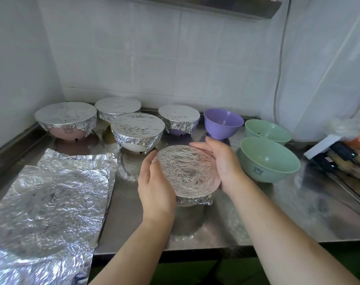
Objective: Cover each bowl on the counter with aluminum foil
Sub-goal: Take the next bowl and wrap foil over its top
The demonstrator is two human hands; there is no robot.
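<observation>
White tiled walls close in a corner around the steel table [133, 219], which fills the lower half of the frame. At centre, a small bowl [187, 203] stands on the table with a crinkled foil cover [187, 169] stretched flat over its mouth and folded down round the rim; only a sliver of pale bowl shows beneath the foil at the near side. The left hand [154, 182] presses against the left side of it, fingers curved along the rim, and the right hand [218, 163] cups the right side the same way, so each grip is closed round the covered bowl.

Behind, across the middle of the frame, stand four bowls already wrapped: a pink bowl [66, 132] at far left, a foil-topped bowl [117, 109] behind, a white bowl [137, 146] in front of that one, and a purple covered bowl [179, 130] to the right. Just right of it an uncovered purple bowl [223, 123] sits tilted, mouth toward the right. Further right two green bowls stand open, the far green bowl [267, 131] behind the near green bowl [269, 161], which is just beside the right hand.

Loose foil sheets [47, 202] lie overlapping at lower left, the nearest hanging over the table's front edge. At the right edge sits a clutter of packets [347, 155], too blurred to tell apart. A cable [278, 79] hangs down the wall at upper right.
</observation>
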